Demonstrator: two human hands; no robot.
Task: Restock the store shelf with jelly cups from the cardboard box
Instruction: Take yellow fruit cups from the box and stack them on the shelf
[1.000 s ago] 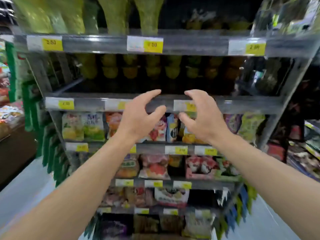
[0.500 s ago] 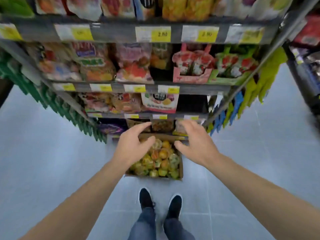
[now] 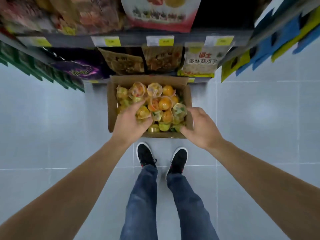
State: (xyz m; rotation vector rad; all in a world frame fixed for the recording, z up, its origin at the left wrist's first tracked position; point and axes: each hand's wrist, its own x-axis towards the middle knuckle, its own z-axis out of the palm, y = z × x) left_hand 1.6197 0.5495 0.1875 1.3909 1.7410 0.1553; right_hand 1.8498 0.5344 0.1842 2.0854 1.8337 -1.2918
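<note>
An open cardboard box (image 3: pixel 111 104) stands on the floor against the bottom of the shelf. It is full of several clear jelly cups (image 3: pixel 163 103) with orange, yellow and green filling. My left hand (image 3: pixel 129 124) reaches into the box's near left part, with fingers and thumb curled round a yellow-orange jelly cup (image 3: pixel 142 113). My right hand (image 3: pixel 201 128) hovers over the box's near right corner beside a greenish cup (image 3: pixel 179 110). Its thumb is spread from the fingers and I see nothing held in it.
The lowest shelf (image 3: pixel 131 39) behind the box holds snack bags (image 3: pixel 200 61) under yellow price tags. Green packets (image 3: pixel 34 66) hang at the left, blue and yellow ones (image 3: pixel 270 44) at the right. My black shoes (image 3: pixel 145 155) stand on grey tiles just before the box.
My view has tilted down from the upper shelves to the floor. Both hands have dropped to the box, and the left one has closed round a cup.
</note>
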